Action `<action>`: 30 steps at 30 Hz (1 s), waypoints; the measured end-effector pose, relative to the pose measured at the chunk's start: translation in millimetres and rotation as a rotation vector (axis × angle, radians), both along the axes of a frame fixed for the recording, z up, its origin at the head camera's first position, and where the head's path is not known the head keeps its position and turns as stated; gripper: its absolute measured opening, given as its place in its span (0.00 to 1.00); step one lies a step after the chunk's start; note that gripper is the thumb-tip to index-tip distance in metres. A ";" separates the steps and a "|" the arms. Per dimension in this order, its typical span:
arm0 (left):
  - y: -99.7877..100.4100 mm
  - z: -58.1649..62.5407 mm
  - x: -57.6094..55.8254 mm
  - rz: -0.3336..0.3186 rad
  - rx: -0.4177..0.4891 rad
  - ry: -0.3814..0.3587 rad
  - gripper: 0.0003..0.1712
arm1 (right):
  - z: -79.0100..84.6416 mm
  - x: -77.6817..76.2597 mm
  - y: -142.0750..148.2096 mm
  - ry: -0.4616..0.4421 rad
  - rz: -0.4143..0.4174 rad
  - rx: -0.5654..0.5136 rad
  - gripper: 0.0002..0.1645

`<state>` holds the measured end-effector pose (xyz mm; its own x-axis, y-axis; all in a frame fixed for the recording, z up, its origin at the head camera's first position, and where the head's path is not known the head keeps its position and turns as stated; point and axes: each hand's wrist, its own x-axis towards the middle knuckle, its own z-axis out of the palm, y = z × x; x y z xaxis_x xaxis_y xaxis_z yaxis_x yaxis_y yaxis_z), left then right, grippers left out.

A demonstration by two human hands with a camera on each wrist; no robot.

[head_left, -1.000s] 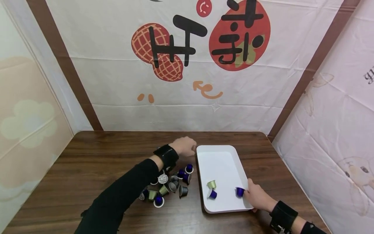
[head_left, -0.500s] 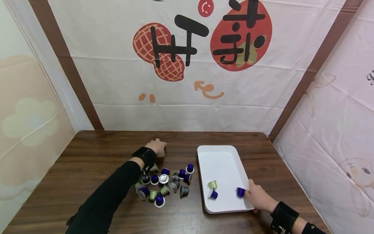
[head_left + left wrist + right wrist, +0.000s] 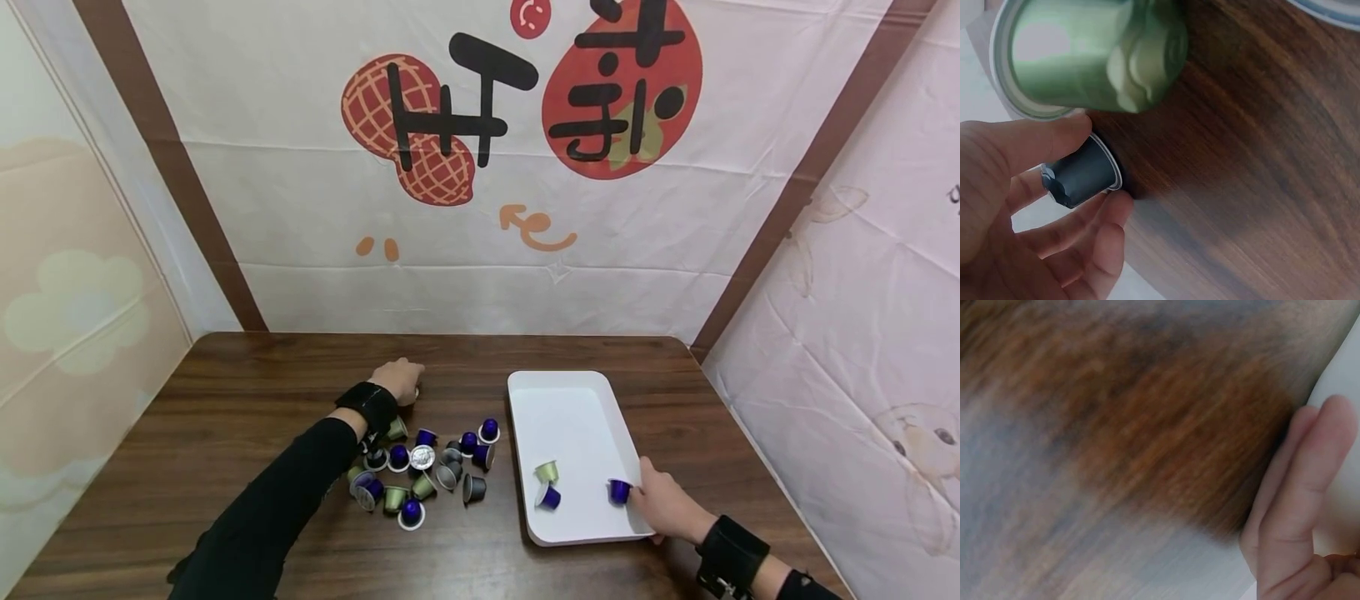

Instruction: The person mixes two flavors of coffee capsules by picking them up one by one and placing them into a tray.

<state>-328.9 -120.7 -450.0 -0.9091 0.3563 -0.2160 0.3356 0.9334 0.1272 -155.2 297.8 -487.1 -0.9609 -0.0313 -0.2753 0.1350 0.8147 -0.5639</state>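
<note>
In the left wrist view, my left hand (image 3: 1054,206) pinches a dark coffee capsule (image 3: 1082,172) between thumb and fingers, low over the wood. A green capsule (image 3: 1085,56) looms close to that camera. From the head view, the same hand (image 3: 399,380) is just beyond a loose pile of green, blue, grey and silver-lidded capsules (image 3: 422,457). My right hand (image 3: 667,500) holds the white tray (image 3: 566,417) by its near right edge; its fingers (image 3: 1297,487) lie along the outer wall. Inside the tray are a green capsule (image 3: 547,472) and two blue ones (image 3: 548,497).
The wooden table (image 3: 262,400) carries everything. A printed cloth (image 3: 315,292) hangs behind its far edge, and other cloths flank both sides. My left forearm (image 3: 270,508) crosses the table left of the pile.
My left hand has travelled left from beside the tray to the far side of the pile, and now has a dark capsule in its fingers. The right hand has stayed at the tray.
</note>
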 end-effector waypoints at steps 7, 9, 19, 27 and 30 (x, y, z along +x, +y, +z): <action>-4.3 -3.8 -1.2 0.000 0.053 0.030 0.15 | 0.7 2.5 -1.0 -0.002 0.005 0.002 0.15; -5.0 -2.6 -0.9 0.016 0.071 0.008 0.19 | 1.6 2.8 -1.3 -0.004 0.009 0.001 0.15; 11.4 21.1 7.5 -0.058 0.113 0.039 0.11 | 2.4 2.4 -1.4 0.035 0.008 0.006 0.14; 45.2 38.2 21.3 -0.155 0.205 0.070 0.03 | 3.5 3.1 0.1 0.021 0.011 0.009 0.18; 59.5 42.4 29.4 -0.192 0.229 0.079 0.02 | 3.0 2.3 0.8 0.021 0.016 0.011 0.18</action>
